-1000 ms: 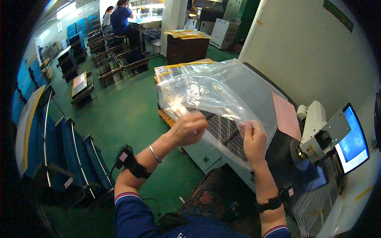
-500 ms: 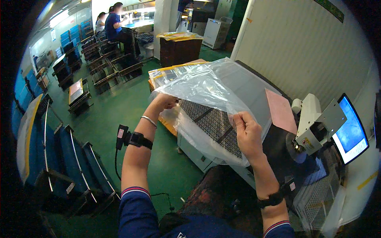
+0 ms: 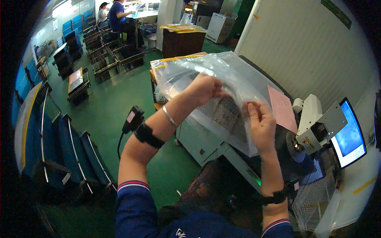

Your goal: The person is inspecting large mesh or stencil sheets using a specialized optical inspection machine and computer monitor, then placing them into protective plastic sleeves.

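"The clear plastic [image 3: 232, 65] is pinched at its right edge, between the thumb and fingers of the right hand [image 3: 262, 119]!"

"And the left hand [image 3: 207, 88]?"

"Bent and blurred, held up over the plastic; whether anything is gripped there cannot be told."

"Where is the plastic laid?"

"Over the bench [image 3: 198, 142], mid-scene. A dark patterned sheet [image 3: 227, 113] is seen below the hands, bordered by plastic on the near and far sides; a pink sheet [image 3: 282, 109] is placed to the right."

A green floor [image 3: 107, 115] stretches past 1 white pillar [image 3: 167, 18], with a pale ribbed wall [image 3: 309, 47] at right.
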Demonstrator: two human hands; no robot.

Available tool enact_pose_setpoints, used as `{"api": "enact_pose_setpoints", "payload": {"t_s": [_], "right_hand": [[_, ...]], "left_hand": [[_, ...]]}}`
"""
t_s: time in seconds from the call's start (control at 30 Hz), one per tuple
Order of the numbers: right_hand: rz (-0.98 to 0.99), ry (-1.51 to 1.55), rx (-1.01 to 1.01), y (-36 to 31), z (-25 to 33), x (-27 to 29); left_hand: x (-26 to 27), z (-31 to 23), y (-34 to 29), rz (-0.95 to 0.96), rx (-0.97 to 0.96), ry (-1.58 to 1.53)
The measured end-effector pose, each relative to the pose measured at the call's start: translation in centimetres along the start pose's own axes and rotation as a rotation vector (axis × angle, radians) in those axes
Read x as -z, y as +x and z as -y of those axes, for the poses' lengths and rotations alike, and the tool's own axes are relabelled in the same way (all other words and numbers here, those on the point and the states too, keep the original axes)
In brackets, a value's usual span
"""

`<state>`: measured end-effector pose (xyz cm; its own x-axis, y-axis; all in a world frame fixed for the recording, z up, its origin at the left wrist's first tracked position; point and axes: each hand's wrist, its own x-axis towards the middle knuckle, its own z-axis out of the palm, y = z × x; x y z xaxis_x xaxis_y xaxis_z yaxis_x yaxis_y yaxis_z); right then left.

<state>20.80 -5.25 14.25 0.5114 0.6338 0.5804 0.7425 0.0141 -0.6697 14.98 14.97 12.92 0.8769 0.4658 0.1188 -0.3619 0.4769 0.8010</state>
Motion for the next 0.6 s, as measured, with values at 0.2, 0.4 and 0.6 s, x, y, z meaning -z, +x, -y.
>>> {"api": "enact_pose_setpoints", "payload": {"t_s": [0.2, 0.4, 0.6], "right_hand": [[0.064, -0.097, -0.087, -0.6, 2.3, 2.0], [0.034, -0.42, -0.066, -0.3, -0.7, 1.6], [-0.152, -0.396, 0.142, -0.4, -1.4, 1.0]], "left_hand": [[-3.4, -2.0, -1.1, -0.006, -0.024, 0.1], [-3.1, -2.2, -1.0, 0.221, 0.028, 0.18], [5.8, -2.3, -0.5, 0.074, -0.05, 1.447]]}}
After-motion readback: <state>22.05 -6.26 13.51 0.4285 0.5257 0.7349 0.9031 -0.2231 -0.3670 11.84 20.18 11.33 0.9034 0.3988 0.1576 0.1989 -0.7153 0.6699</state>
